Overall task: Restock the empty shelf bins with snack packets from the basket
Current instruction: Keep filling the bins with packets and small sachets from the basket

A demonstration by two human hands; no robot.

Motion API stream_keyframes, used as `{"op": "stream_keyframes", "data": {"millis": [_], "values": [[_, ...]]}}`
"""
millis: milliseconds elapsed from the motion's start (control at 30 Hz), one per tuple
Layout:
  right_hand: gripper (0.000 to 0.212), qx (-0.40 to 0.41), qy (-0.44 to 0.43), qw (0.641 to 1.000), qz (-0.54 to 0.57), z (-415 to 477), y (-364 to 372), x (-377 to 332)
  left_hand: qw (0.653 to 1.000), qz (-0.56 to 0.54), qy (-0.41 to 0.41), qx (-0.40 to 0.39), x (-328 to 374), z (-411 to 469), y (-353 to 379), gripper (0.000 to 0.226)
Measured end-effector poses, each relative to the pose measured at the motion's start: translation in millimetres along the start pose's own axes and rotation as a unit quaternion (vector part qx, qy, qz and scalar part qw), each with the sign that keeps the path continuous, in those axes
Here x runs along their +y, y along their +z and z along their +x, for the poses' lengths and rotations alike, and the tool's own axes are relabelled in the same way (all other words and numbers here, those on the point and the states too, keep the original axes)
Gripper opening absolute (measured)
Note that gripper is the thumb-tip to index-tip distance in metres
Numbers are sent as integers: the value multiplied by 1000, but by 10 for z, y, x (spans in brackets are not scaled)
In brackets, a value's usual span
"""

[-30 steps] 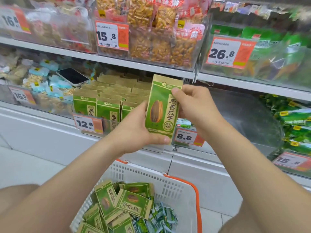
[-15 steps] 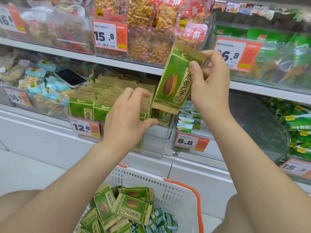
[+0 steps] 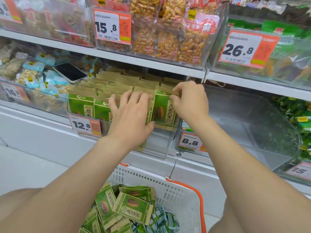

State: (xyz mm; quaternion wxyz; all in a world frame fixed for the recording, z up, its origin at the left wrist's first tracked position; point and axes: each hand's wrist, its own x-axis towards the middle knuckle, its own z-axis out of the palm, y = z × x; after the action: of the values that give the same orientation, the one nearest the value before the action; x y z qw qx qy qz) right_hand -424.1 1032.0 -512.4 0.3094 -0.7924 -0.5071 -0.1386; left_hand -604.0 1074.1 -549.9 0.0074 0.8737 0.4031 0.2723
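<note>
A green sunflower-seed packet [image 3: 164, 110] stands upright at the front right of the clear shelf bin [image 3: 156, 148] marked 12.8. My right hand [image 3: 190, 101] pinches its brown top edge. My left hand [image 3: 131, 115] lies flat, fingers spread, on the rows of like packets [image 3: 116, 84] to its left, pressing them back. Below, the white basket [image 3: 168, 187] with an orange handle holds several more green packets [image 3: 133, 206] and small green-white sachets.
A phone [image 3: 69, 72] lies on snack bags in the bin at the left. The clear bin [image 3: 244, 125] marked 8.8 at the right looks mostly bare. Above, a shelf carries bins of orange snacks [image 3: 168, 36] and green bags priced 26.8 [image 3: 247, 47].
My right hand has brought the packet down from in front of the upper shelf into the bin's front right. My left hand has shifted onto the packet rows.
</note>
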Motion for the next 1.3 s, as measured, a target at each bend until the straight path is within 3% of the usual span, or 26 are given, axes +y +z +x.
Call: {"op": "stream_keyframes", "data": {"millis": [333, 600, 767, 933, 1067, 1200, 1300], "values": [[11, -20, 52, 993, -103, 251, 228, 5, 1000, 24, 5, 12, 9, 62, 70, 59], [32, -40, 45, 993, -105, 241, 185, 12, 1000, 27, 7, 15, 5, 67, 90, 60], [31, -34, 49, 995, -86, 145, 114, 31, 999, 6, 11, 33, 18, 38, 87, 63], [27, -9, -15, 993, -118, -72, 24, -70, 992, -16, 64, 109, 64, -50, 18, 63], [27, 5, -99, 989, -107, -346, -184, -255, 983, -34, 99, 152, 67, -189, -116, 32], [16, -61, -171, 979, -92, -720, -412, -428, 998, -51, 11, 24, -57, -416, -119, 27], [13, -101, -225, 962, -119, -1003, -378, -428, 992, 24, 35, -122, -160, -611, -12, 22]]}}
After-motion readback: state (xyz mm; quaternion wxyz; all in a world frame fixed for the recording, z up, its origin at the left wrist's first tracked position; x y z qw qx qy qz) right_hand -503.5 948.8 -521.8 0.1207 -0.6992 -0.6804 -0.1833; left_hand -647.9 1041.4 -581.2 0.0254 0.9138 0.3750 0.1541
